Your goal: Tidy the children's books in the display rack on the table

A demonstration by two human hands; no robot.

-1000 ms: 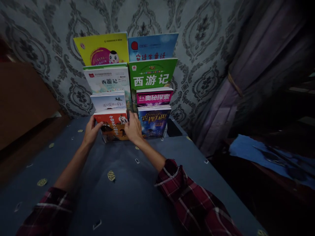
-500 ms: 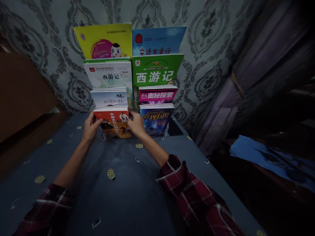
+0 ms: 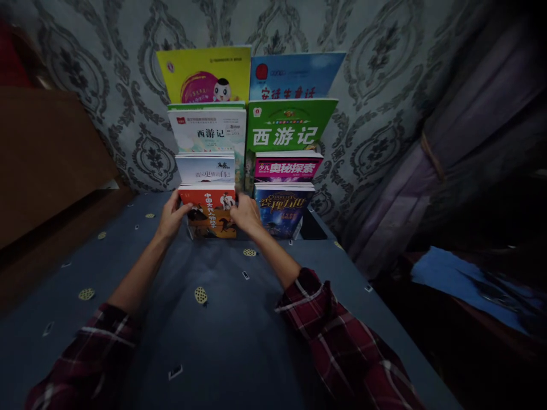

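My left hand (image 3: 171,217) grips the left edge of an orange-red book (image 3: 209,213), thumb on its cover. At its right edge my right hand (image 3: 247,214) is closed, with the fingertips partly hidden. The book stands upright at the front of the left stack. Behind it rise a pale blue book (image 3: 205,169), a white book (image 3: 207,128) and a tall yellow book (image 3: 205,74). To the right stand a dark blue book (image 3: 282,213), a pink book (image 3: 288,168), a green book (image 3: 290,125) and a blue book (image 3: 294,74).
The books stand on a table with a blue patterned cloth (image 3: 162,330), against a patterned wall (image 3: 384,102). A dark flat object (image 3: 313,226) lies beside the right stack. A brown box-like object (image 3: 47,159) is at left, a tied curtain (image 3: 410,193) at right, with blue material (image 3: 453,279) below.
The view has shifted, so the books and hands appear farther right. Both hands keep their places at the sides of the orange-red book.
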